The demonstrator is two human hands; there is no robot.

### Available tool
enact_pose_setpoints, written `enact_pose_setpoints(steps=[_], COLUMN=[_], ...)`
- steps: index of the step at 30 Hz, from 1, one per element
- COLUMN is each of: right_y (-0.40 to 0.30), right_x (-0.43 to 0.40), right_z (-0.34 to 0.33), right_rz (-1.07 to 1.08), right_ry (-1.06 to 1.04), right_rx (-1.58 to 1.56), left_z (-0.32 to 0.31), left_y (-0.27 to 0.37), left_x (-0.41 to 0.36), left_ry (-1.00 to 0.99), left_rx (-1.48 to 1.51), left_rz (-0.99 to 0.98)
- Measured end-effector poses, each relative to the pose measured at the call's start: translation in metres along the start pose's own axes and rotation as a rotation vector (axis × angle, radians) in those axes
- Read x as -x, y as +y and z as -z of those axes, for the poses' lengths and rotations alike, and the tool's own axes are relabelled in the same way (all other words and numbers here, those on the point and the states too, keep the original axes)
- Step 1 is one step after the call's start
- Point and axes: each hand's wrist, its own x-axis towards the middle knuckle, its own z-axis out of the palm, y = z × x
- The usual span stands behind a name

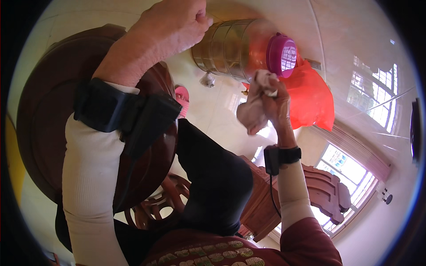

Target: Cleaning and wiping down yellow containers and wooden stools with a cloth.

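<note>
A crumpled pale pinkish-grey cloth [252, 111], blurred, is bunched in my right hand [280, 103]. That hand is raised in front of a red plastic bag [311, 99] and below a purple plastic item with a shiny round face [274, 56]. Stretched out over a round dark-brown wooden table [43, 133], my left arm reaches the top of the view. The fingers of my left hand [178, 25] are curled, and the top edge cuts part of it off. Whether anything is inside them is hidden. Both wrists carry black strapped devices.
Past my left hand stands a ringed, gold-brown cylindrical container [226, 48], with a small clear plastic bag [208, 79] on the tiled floor beside it. A foot in a pink slipper [182, 99] shows by the table. Carved wooden furniture [259, 202] stands near my right side, before a window.
</note>
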Motion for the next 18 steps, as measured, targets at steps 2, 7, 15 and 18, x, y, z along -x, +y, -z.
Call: enact_pose_setpoints(steps=[2, 7, 15, 18], right_y=[-0.034, -0.072, -0.071, -0.072], right_x=[0.004, -0.027, -0.048, -0.021], right_z=[0.004, 0.006, -0.031, -0.031], right_rz=[0.195, 0.300, 0.320, 0.241], right_ry=[-0.268, 0.004, -0.135, -0.202], right_rx=[0.122, -0.014, 0.334, 0.368], left_z=[-0.001, 0.016, 0.001, 0.004], left_y=[-0.001, 0.020, 0.005, 0.003], left_x=[0.000, 0.003, -0.002, 0.000], left_ry=[-0.007, -0.098, -0.018, -0.016], left_rx=[0.018, -0.042, -0.017, -0.020], left_rz=[0.032, 0.119, 0.007, 0.010])
